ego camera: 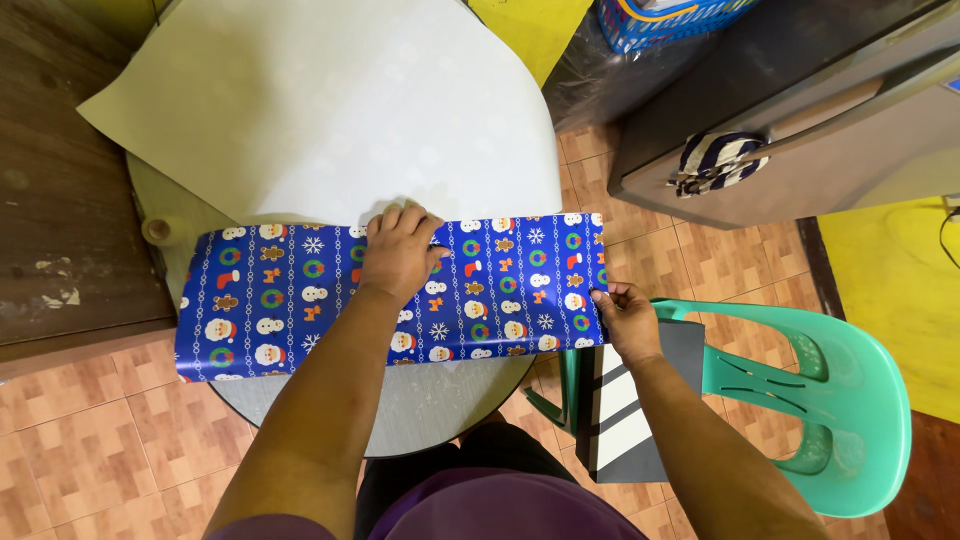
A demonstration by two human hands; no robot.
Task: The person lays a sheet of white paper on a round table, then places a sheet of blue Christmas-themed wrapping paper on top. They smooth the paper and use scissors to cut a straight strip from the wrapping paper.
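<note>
Blue Christmas wrapping paper (300,300) folded across round table (430,410), left hand (400,250) flat and open pressing its fold, right hand (628,318) pinching the paper's edge at 3 o'clock, green plastic chair (800,400) at 4 o'clock, striped cloth (718,162) at 2 o'clock.

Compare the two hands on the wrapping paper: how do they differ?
The left hand lies flat, palm down, on the middle of the blue wrapping paper; the right hand pinches the paper's right edge between its fingers. The left is over the round table, the right beyond its rim. Both touch the same sheet.
</note>
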